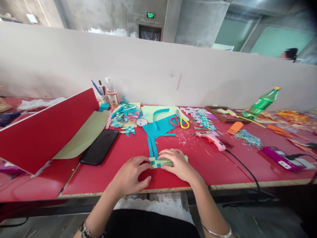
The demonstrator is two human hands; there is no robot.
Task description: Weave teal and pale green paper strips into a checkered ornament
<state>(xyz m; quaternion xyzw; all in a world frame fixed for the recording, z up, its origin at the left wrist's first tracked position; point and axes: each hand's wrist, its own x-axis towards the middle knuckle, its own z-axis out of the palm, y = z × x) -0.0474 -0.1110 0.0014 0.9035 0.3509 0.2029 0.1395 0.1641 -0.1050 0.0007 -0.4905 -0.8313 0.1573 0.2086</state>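
Head view: rested left fingers, loosely spread, thumb apart, at left edge of woven blue-and-green paper piece on red surface between hands; curved right fingers over its right part, could not tell whether pinching. Saw two blue strips running beyond fingertips, scissors farther off, pink glue gun right of right fingers, black phone left of left fingers.

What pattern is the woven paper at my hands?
The woven paper has blue and pale green checks, shown in the head view.
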